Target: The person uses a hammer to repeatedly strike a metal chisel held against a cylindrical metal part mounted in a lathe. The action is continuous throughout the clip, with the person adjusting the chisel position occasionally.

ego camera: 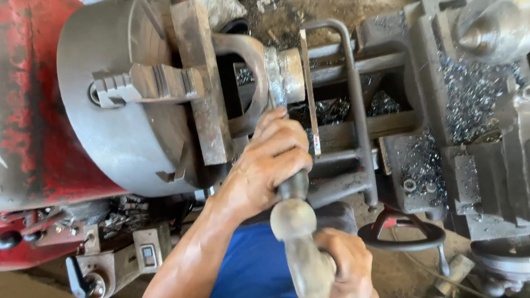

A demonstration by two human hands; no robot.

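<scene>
My left hand (270, 162) is closed around a dark metal bar (294, 184) that reaches up towards a shiny cylindrical workpiece (288, 74). That workpiece sits against a curved steel piece (253, 72) clamped in the big grey lathe chuck (124, 94). My right hand (349, 270) grips the pale handle of a hammer (312, 275). The hammer's rounded head (293, 219) is just below my left fist, close to the lower end of the bar. Stepped chuck jaws (150, 83) stick out from the chuck face.
The red lathe headstock (11, 85) fills the left. The lathe bed and carriage (465, 165), strewn with metal chips, lie on the right, with the tailstock point (475, 39) at the top right. A black handwheel (403, 235) is beside my right hand.
</scene>
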